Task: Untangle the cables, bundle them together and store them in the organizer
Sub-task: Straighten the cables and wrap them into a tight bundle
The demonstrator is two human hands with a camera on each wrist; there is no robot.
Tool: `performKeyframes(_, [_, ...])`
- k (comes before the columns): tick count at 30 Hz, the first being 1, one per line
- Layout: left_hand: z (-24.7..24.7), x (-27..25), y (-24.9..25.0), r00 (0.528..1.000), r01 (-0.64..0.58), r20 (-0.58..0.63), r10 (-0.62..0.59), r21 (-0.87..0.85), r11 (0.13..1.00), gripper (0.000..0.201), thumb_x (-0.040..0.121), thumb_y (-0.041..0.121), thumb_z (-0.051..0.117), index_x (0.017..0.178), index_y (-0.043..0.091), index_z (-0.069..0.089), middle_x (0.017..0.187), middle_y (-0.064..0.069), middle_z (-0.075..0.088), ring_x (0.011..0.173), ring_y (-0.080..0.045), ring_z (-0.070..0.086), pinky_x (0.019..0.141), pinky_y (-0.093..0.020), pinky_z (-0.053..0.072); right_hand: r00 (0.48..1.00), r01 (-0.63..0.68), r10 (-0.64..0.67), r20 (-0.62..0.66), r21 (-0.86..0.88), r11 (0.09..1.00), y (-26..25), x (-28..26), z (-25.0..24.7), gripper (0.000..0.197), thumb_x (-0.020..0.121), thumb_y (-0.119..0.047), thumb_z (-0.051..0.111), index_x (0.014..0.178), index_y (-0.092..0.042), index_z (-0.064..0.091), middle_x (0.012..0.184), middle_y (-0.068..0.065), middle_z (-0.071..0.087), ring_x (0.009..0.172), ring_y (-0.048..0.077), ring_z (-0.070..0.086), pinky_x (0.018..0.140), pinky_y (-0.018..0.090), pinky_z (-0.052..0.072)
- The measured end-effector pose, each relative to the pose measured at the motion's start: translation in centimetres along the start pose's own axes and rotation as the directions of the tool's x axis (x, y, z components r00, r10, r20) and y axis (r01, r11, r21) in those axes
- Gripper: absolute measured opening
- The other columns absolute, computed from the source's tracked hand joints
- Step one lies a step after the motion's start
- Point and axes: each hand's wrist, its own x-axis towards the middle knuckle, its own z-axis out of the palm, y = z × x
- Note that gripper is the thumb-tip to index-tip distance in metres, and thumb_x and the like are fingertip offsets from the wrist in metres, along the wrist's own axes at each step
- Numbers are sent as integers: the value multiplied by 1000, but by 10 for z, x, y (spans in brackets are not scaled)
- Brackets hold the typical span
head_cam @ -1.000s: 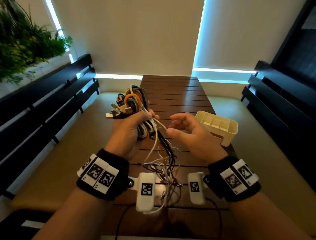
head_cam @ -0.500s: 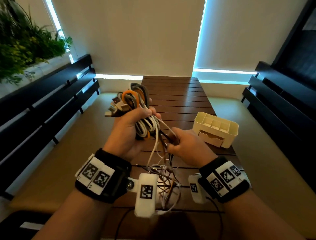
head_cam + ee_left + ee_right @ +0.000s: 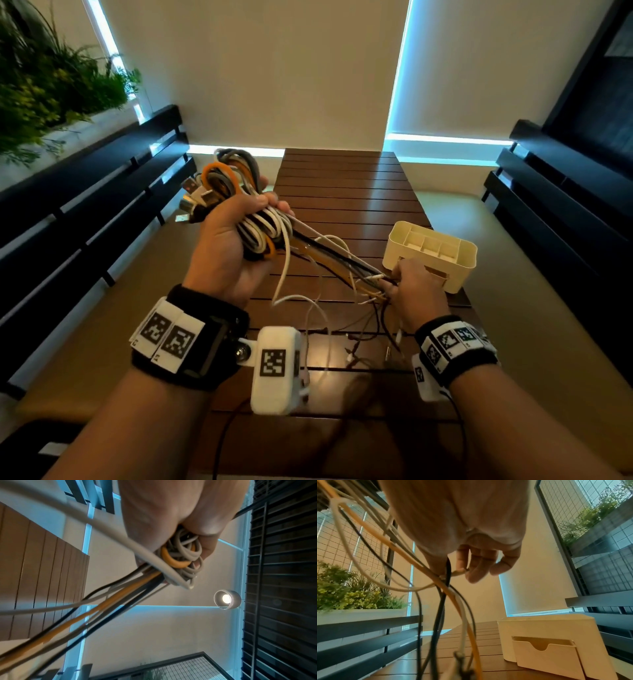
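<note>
My left hand [image 3: 236, 240] is raised above the table's left edge and grips a coiled bundle of cables [image 3: 233, 185], white, grey, orange and black, with plugs sticking out to the left. From the coil [image 3: 180, 555] several strands [image 3: 335, 257] run taut down to my right hand [image 3: 407, 291], which pinches them between thumb and fingers [image 3: 453, 569]. Loose ends [image 3: 359, 339] hang below onto the table. The cream organizer [image 3: 431, 253] stands just behind my right hand, its compartments open on top.
A dark slatted wooden table [image 3: 342, 192] lies under both hands. Black benches [image 3: 85, 205] run along both sides. A planter with green plants [image 3: 51, 85] sits at the far left. The organizer's front pocket [image 3: 546, 654] faces my right wrist.
My left hand lifted the coil up and to the left. My right hand closed on the hanging strands, then slid down and right along them, drawing them taut near the organizer.
</note>
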Motion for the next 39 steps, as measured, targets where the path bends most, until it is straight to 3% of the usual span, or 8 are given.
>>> performKeyframes(3, [-9,8,3,997,-42,-58,45,39,998,23,85,3,50,107,8,54,78,-3,57,74,-16,61,71,-31,55,993,-114,102,67,218,969,5,4,-6,13,92,-26,67,85,-21,57,86,0,62,80,19,63,74,41,57])
performKeyframes(6, [-21,10,4,990,-51,-122,73,177,983,25,84,4,50,108,10,56,78,-1,59,73,-15,62,70,-30,54,959,-261,129,252,610,748,8,4,-21,6,92,-19,68,88,-16,65,84,1,69,79,18,64,75,33,51])
performKeyframes(9, [-27,10,5,982,-56,-158,102,271,961,25,83,4,51,106,10,61,75,0,61,70,-14,64,68,-28,53,972,-221,93,214,720,658,2,1,-34,9,90,-15,69,84,-21,68,84,-2,69,80,13,62,79,28,45])
performKeyframes(17, [-23,8,12,977,-111,-131,166,350,930,23,81,8,56,102,11,62,75,2,64,73,-13,66,69,-30,54,960,-237,96,265,577,782,-19,2,-38,30,101,-37,50,87,-16,66,74,7,65,68,19,62,71,40,53])
performKeyframes(24, [-21,2,15,974,-151,-102,204,386,910,18,79,8,58,95,12,63,75,1,64,74,-15,66,66,-30,54,936,-121,74,345,118,986,-18,-3,-29,26,99,-44,53,89,-21,56,87,4,63,73,15,57,59,26,42])
performKeyframes(29, [-22,3,31,951,-214,-136,276,353,911,18,81,6,56,98,11,61,75,0,62,72,-15,65,67,-30,53,963,13,-13,268,-1,1000,-3,-7,-16,17,93,-29,66,89,-27,49,90,-3,59,87,18,60,87,42,54])
performKeyframes(33, [-27,5,42,936,-236,-169,310,354,905,18,86,3,55,102,10,59,77,-1,61,73,-16,66,68,-31,54,907,-168,30,419,296,940,1,-8,-25,20,88,-20,72,101,-24,58,102,-1,64,101,19,62,95,39,50])
performKeyframes(39, [-26,-3,26,957,-153,-164,239,415,897,14,89,3,53,92,12,64,70,1,65,71,-14,65,67,-31,51,727,-85,25,686,53,995,-18,-8,-61,101,63,-54,85,148,-40,32,149,-4,45,136,21,43,114,46,34])
